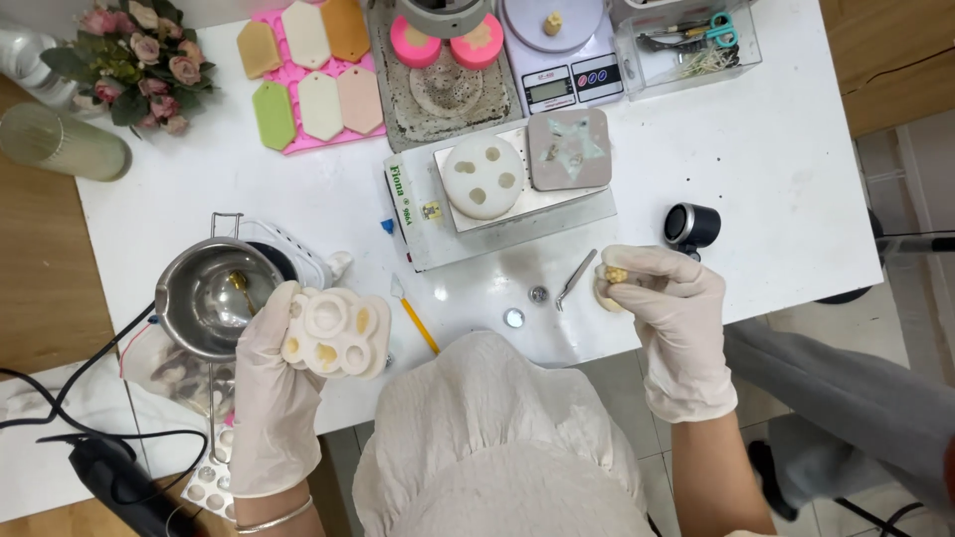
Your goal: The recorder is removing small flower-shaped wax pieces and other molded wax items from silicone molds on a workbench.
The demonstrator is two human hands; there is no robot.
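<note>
Overhead view of a person in white gloves at a white table (776,149). The left hand (271,383) is clamped around the edge of a white flower-shaped silicone mould (336,332), fingers curled behind it and thumb on its near side, holding it tilted with its cavities facing up; several cavities show pale yellow residue. Just beyond this hand, touching distance from the mould, stands a steel melting pot (207,296) on a small hotplate.

The right hand (678,323) is closed on a small cream-coloured wax piece (612,285), pinched between fingertips and thumb at the hand's upper left. Just to that side of the fingertips lie metal tweezers (576,278) and, nearer the person, two small round metal discs (525,306). Beyond the hand's knuckles sits a short black cylinder (690,226).

Between the two hands a yellow-handled tool (416,316) rests on the table. Farther out from both hands: a round white mould (482,176), a grey star mould (569,149), a digital scale (559,50) and a pink tray of tag-shaped casts (310,75).
</note>
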